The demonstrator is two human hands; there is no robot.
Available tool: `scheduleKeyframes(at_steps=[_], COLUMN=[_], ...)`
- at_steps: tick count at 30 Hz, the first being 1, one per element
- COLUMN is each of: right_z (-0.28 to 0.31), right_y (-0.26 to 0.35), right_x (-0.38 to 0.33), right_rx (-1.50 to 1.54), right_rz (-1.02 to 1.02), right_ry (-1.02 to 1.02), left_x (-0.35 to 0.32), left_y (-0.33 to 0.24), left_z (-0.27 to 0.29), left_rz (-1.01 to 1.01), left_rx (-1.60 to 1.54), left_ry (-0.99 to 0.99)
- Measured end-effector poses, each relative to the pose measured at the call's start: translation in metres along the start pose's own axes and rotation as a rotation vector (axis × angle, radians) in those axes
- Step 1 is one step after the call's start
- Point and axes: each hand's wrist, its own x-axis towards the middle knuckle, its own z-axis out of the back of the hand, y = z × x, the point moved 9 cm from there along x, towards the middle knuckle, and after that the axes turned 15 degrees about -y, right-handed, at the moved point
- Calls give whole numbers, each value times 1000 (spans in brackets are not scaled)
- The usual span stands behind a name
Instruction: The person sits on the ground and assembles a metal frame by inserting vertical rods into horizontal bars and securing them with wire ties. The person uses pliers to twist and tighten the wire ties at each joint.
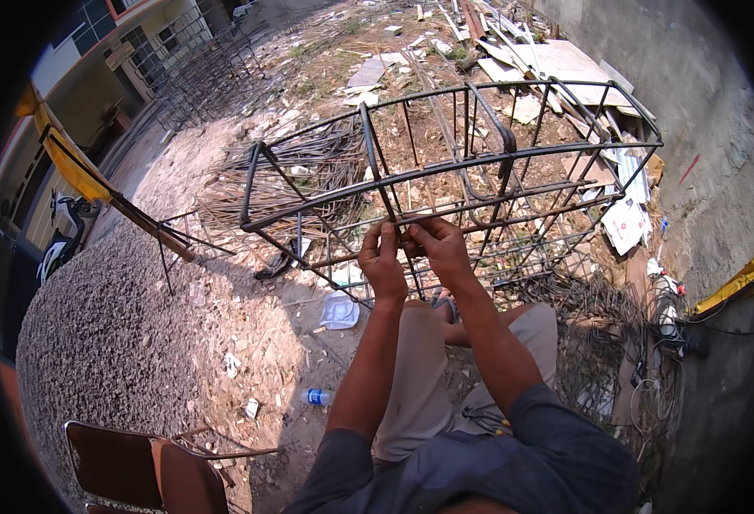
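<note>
A long rebar cage (pixel 445 169) of dark steel bars and bent rectangular stirrups lies across in front of me. My left hand (pixel 382 264) is closed, thumb and fingers pinched together where an upright stirrup leg meets a lower lengthwise bar. Right beside it my right hand (pixel 442 251) is closed too, its fingertips pressed in at the same crossing. The two hands nearly meet. Whatever is between the fingertips is too small and hidden to make out.
Loose rebar rods (pixel 283 176) lie in a heap behind the cage's left end. A gravel pile (pixel 103 343), a brown chair (pixel 150 467) and a plastic bottle (pixel 318 397) are on the left. Scrap boards (pixel 565 64) lean near a concrete wall (pixel 694 128) on the right, with tangled wire below.
</note>
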Motion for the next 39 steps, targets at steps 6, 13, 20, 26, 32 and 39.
scheduleKeyframes(at_steps=[6, 13, 20, 26, 32, 39], right_z=[-17, -17, -16, -10, -13, -22], right_y=[7, 9, 9, -2, -1, 25], right_x=[7, 9, -1, -6, -21, -34], right_rx=[-107, -102, -37, -13, 115, -260], right_rz=[30, 19, 57, 59, 51, 212], right_ry=[68, 46, -55, -141, -194, -235], left_x=[11, 12, 5, 2, -19, -38], left_y=[7, 11, 2, -5, -37, -61], left_z=[-2, 2, 4, 0, -5, -13], left_rz=[150, 152, -28, -115, -662, -1141], left_rx=[-123, -165, -97, -53, 244, 491], left_ry=[84, 81, 43, 50, -41, 46])
